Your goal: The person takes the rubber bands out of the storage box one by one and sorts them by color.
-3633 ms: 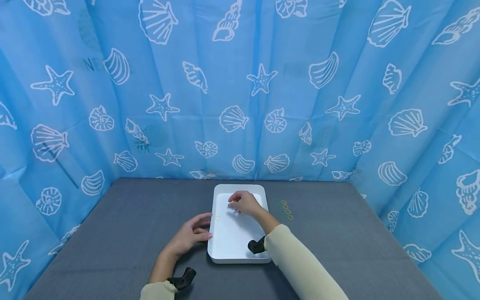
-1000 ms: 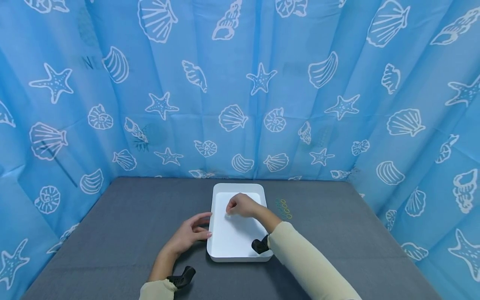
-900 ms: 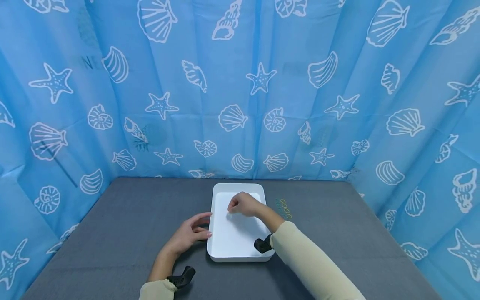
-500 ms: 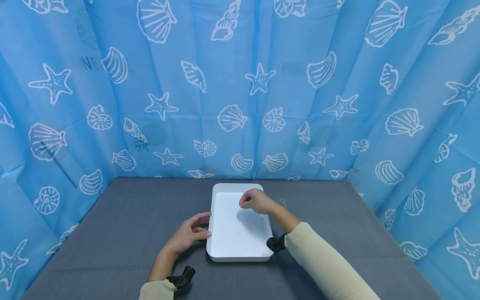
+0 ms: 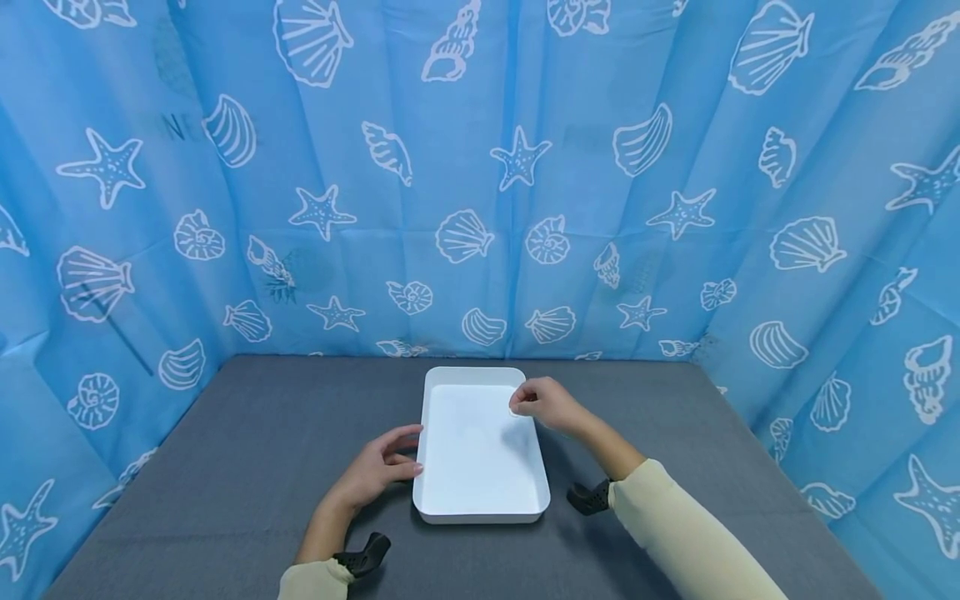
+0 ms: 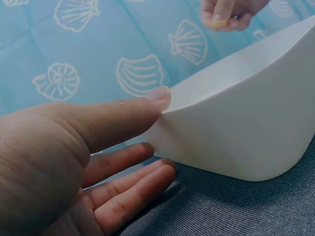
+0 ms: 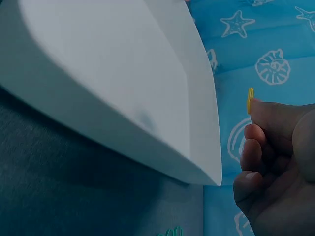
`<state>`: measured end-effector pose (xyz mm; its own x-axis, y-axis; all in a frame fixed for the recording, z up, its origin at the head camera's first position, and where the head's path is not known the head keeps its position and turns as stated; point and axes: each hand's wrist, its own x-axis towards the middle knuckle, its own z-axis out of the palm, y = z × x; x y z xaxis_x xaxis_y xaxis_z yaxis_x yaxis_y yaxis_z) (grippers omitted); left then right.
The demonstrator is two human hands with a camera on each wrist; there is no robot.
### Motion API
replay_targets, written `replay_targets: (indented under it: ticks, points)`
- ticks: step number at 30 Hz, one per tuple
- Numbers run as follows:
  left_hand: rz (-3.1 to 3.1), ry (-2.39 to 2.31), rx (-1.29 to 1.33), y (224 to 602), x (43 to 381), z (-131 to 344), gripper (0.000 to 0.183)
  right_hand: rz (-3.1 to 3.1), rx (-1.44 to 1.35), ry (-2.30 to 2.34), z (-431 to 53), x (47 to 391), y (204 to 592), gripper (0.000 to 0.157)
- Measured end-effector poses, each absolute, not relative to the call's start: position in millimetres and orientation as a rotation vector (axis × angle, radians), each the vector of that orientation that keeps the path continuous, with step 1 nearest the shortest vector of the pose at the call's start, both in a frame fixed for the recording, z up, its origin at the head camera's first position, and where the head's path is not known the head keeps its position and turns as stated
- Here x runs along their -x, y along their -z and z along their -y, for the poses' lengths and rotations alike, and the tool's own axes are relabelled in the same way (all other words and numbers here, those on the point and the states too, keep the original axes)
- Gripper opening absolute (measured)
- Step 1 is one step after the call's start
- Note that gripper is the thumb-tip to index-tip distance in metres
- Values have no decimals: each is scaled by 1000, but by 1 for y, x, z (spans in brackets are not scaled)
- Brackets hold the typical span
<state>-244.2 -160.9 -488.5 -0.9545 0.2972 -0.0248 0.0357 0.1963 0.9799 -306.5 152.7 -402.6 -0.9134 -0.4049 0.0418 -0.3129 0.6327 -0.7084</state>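
A white rectangular tray (image 5: 480, 454) lies on the grey cloth. My left hand (image 5: 380, 467) rests at its left side; in the left wrist view the thumb (image 6: 157, 98) touches the rim and the loosely straight fingers lie beside the outer wall. My right hand (image 5: 551, 406) is raised over the tray's right rim. Between thumb and fingertip it pinches a small yellow ring (image 7: 250, 101), thin like a rubber band. The tray's floor shows only the hand's shadow.
Small green rings (image 7: 171, 232) lie on the cloth right of the tray, at the right wrist view's bottom edge; my right hand and forearm hide that spot in the head view. A blue shell-print curtain (image 5: 480, 275) stands behind the table.
The yellow ring that lay at the tray's left was picked up by my right hand, which has moved right with it to the right rim. The left hand and tray have stayed put.
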Motion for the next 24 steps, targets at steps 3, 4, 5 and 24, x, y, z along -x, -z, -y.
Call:
replay_targets:
  ticks: [3,4,5,24]
  points:
    - [-2265,-1839,-316,488,244,160,65,-2738,592,1172,-163,304,406,8]
    - [-2266,-1839,-313,488,243,160,65,-2741,582,1179,-167,303,407,8]
    - [-2267,-1838,-312,488,243,160,65,-2744,575,1186,-170,302,408,8]
    - [-2263,-1844,-325,486,241,161,65,-2834,499,1166,-225,289,428,7]
